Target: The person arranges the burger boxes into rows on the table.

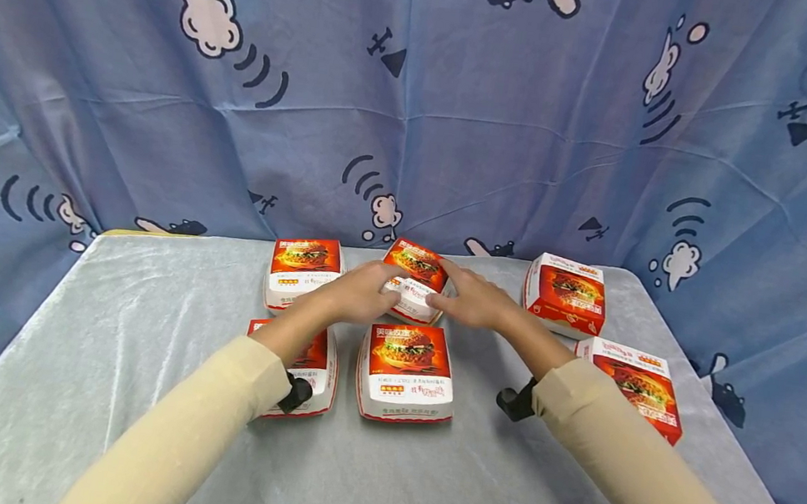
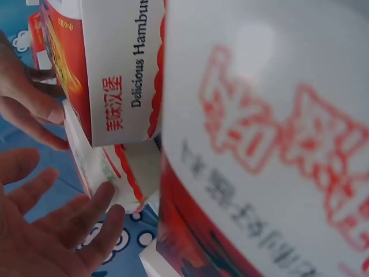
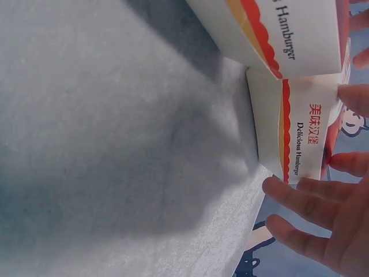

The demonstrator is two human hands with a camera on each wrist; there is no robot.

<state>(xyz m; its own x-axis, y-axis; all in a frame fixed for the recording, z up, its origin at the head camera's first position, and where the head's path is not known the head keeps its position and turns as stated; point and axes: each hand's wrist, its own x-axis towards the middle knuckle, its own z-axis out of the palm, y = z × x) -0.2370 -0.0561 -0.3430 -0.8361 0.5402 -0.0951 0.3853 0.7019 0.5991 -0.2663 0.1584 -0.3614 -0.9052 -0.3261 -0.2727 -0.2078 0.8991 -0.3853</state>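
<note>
A red and white hamburger box (image 1: 413, 260) lies slightly turned at the back middle of the table, between both hands. My left hand (image 1: 361, 290) is at its left side, with loosely spread fingers (image 2: 101, 202). My right hand (image 1: 477, 296) is at its right side; in the right wrist view its fingertips (image 3: 274, 186) lie along the printed side of that box (image 3: 305, 130). Whether the left fingertips touch the box cannot be told. Directly in front stands a second hamburger box (image 1: 407, 370). The left forearm partly covers a front-left box (image 1: 321, 351).
Another box (image 1: 306, 257) stands at the back left. Two more boxes, (image 1: 566, 295) at the back right and a box (image 1: 640, 382) nearer the right edge, stand apart. A grey cloth covers the table (image 1: 156, 356); a blue patterned curtain (image 1: 330, 108) hangs behind.
</note>
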